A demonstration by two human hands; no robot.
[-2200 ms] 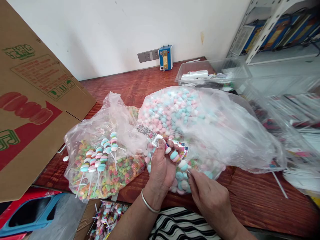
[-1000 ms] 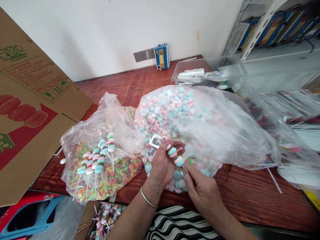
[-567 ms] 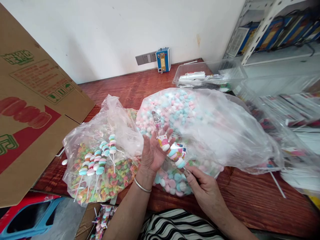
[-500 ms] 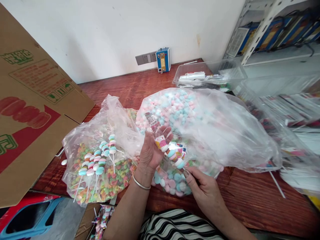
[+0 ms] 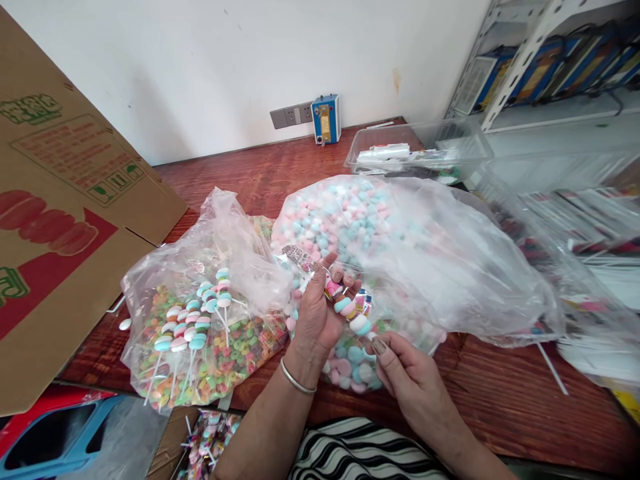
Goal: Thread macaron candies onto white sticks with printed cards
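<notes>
Between my two hands is a candy stick (image 5: 358,323), pink, white and blue pieces stacked on a white stick. Its upper part sits inside a printed clear wrapper (image 5: 299,257). My left hand (image 5: 323,308), with a bangle at the wrist, is curled around the wrapped upper end. My right hand (image 5: 407,365) pinches the lower end of the stick between thumb and fingers. Just beyond lies a bag of pink, white and blue candies (image 5: 345,210). To the left, several finished-looking candy sticks (image 5: 185,325) rest on a bag of coloured ring candies (image 5: 245,347).
A cardboard box (image 5: 75,200) stands at the left. Wrapped candy sticks (image 5: 207,440) lie in a box below the table edge. Clear plastic bins (image 5: 420,150) and white sticks (image 5: 595,320) are on the right. A small blue device (image 5: 326,120) stands by the wall.
My left hand has moved slightly right and its fingers have curled further around the candy stick. The wrapper now covers its upper pieces. My right hand stays at the stick's lower end.
</notes>
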